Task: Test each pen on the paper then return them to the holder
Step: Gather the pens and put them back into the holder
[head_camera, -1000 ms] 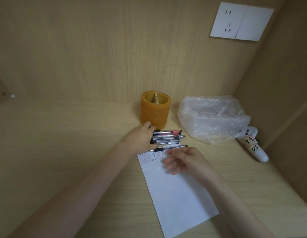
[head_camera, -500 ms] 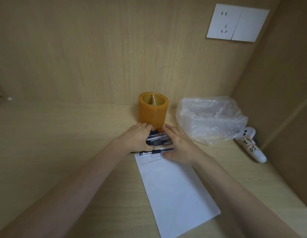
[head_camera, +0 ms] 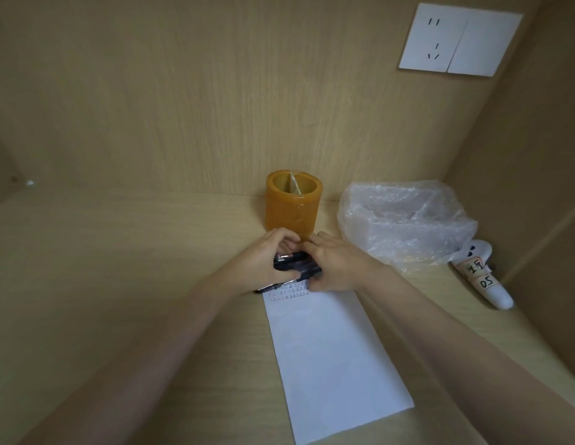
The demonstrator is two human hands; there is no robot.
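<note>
Hands [head_camera: 263, 261] [head_camera: 336, 266] clasping pens [head_camera: 296, 266], holder [head_camera: 292, 207] behind

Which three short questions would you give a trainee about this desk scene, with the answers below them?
1. True or false: no pen sticks out of the orange holder.
2. The test marks on the paper lie at: A its far end; B its middle; C its near end.
3. What do the left hand and the right hand grip together?

Key
1. True.
2. A.
3. The bundle of pens, lying in front of the holder.
</note>
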